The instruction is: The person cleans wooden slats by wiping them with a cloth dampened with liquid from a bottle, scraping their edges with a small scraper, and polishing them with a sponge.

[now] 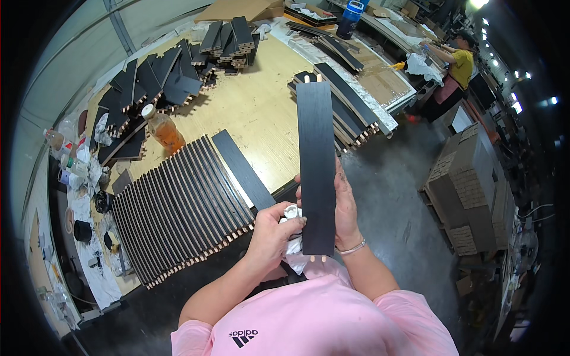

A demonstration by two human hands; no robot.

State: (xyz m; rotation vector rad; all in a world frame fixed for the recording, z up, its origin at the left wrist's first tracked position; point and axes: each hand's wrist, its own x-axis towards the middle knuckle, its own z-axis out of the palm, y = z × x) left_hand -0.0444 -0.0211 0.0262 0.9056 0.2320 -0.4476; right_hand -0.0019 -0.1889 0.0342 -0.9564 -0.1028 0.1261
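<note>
Workbench (261, 113) beyond; right hand (346, 207) grips black panel (316, 166) lengthwise, pointing away; left hand (270, 234) clutches cloth (292, 213).

A row of panels (181, 207) lies along the bench's (261, 113) near edge. A bottle (164, 129) stands behind it. Stacked panels (341, 110) sit at the right edge.

A single head-worn fisheye view looks steeply down from above the person's chest. The left hand (270, 234) and right hand (345, 210) sit close, low of centre. The workbench (261, 113) stretches beyond them, and straight edges bend near the rim.
</note>
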